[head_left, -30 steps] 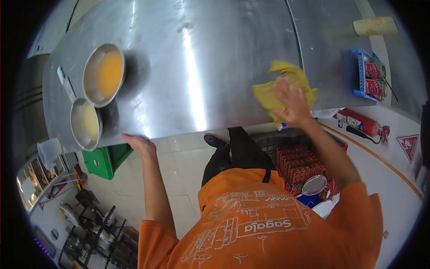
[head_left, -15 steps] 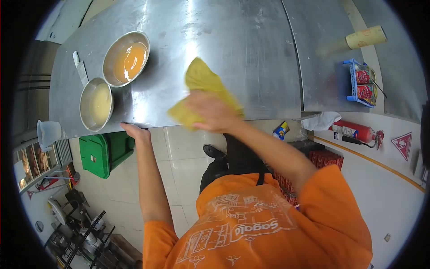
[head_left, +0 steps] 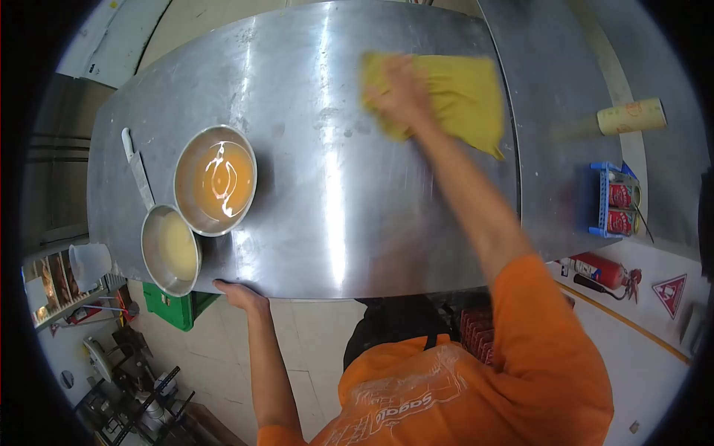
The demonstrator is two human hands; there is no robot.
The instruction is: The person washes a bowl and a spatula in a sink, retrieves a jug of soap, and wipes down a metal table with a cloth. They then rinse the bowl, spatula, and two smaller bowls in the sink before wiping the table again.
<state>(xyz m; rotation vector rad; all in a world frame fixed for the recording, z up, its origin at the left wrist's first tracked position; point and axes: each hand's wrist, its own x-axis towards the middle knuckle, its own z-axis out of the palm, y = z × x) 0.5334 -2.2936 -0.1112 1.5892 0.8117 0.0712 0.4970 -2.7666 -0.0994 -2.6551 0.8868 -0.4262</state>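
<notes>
My right hand (head_left: 405, 93), smeared by motion, presses a yellow cloth (head_left: 468, 97) onto the metal table (head_left: 297, 163) towards its far right side. The cloth lies spread out, mostly to the right of the hand. At the near edge, my left hand (head_left: 242, 295) holds the table's rim, its fingers partly hidden. Just beyond it stands a metal bowl with pale yellow liquid (head_left: 195, 256). Touching that one is a larger metal bowl with orange liquid (head_left: 181, 178), which looks like beaten egg. A white-handled knife or spatula (head_left: 138, 172) lies behind the smaller bowl.
On the right-hand counter are a roll of wrap (head_left: 632, 117) and a blue basket (head_left: 601, 201) with red cans. A fire extinguisher (head_left: 599, 269) is below. A green bin (head_left: 167, 306) stands under the left edge, near a clear plastic container (head_left: 89, 265).
My right hand has swept the cloth away from the near edge to the far right, and the cloth has spread out. My left hand stays at the edge. The view has shifted.
</notes>
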